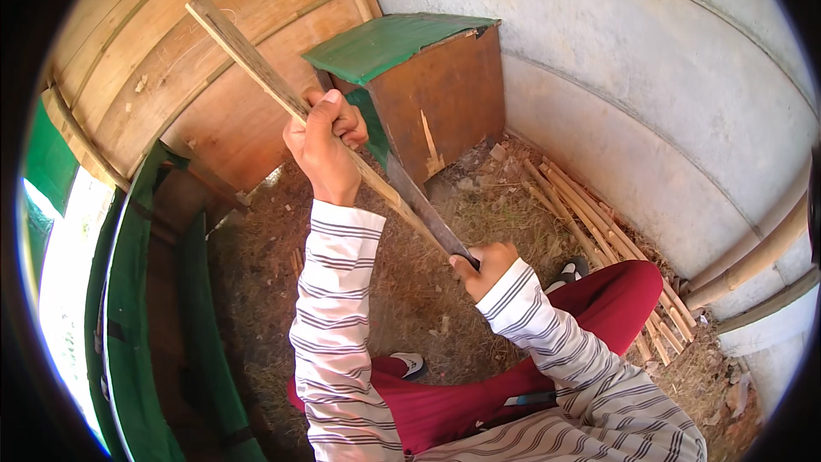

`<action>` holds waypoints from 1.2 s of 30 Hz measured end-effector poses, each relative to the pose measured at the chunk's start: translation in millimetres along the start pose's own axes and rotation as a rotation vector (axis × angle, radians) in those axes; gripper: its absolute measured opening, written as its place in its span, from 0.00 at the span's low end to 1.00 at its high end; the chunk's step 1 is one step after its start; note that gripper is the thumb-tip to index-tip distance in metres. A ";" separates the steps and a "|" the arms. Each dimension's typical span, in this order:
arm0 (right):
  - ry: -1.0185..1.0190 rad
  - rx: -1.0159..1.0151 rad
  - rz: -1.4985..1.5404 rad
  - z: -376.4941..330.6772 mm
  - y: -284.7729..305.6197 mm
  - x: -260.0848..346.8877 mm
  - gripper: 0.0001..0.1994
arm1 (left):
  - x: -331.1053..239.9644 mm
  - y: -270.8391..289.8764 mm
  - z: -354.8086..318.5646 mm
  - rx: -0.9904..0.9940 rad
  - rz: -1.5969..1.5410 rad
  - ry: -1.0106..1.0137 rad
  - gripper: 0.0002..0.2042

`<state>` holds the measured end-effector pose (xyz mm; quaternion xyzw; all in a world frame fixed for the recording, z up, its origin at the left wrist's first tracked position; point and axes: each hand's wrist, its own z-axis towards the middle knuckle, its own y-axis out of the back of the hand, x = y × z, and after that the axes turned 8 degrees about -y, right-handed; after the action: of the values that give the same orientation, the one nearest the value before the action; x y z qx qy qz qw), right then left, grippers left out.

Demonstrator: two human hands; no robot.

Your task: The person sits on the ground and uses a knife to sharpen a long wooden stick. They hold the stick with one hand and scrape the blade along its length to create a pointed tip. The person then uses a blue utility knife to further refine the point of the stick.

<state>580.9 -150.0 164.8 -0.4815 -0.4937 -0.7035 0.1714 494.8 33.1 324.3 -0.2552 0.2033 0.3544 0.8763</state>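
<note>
Bare earth floor [428, 291] strewn with dry grass and chips, a bundle of split bamboo strips [599, 231] lying along its right edge by the wall, a brown wooden box with green lid [428, 94] standing at the far corner — small debris beside it.

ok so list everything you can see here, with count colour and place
wooden strip: 1, pale tan, held slanting up toward the upper left
knife: 1, dark grey blade, lying against the strip
box: 1, brown with green lid, in the corner
cut strips: a pile, tan, along the right wall
wooden wall: 1, tan planks, upper left
grey wall: 1, pale grey, right
ground: brown, littered with dry shavings
sandals: 2, white and dark, on the feet
trousers: dark red, lower right
left hand: gripping the strip
right hand: gripping the knife handle
</note>
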 end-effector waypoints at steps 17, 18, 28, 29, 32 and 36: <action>0.170 -0.113 0.055 11.3 -1.6 43.7 0.15 | 12.8 -10.7 -5.6 -0.286 0.312 -0.137 0.13; 0.252 -0.143 0.113 9.4 1.7 47.3 0.15 | 13.7 -7.7 -6.9 -0.231 0.268 -0.109 0.13; 0.041 -0.044 -0.013 22.8 -11.8 16.3 0.13 | 0.7 9.0 -4.4 0.143 -0.081 0.080 0.14; 0.134 -0.077 0.029 20.8 -0.2 28.6 0.14 | 2.8 8.4 -4.5 0.162 -0.117 0.096 0.14; 0.171 -0.116 0.062 14.7 2.5 41.2 0.15 | 3.9 5.3 -5.6 0.220 -0.166 0.112 0.14; -0.065 -0.050 -0.027 28.6 -21.9 2.8 0.15 | 7.2 3.5 -5.3 0.273 -0.196 0.092 0.13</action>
<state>578.4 -114.8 156.9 -0.5015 -0.4875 -0.7021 0.1339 496.1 35.9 315.2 -0.1681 0.2636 0.2243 0.9230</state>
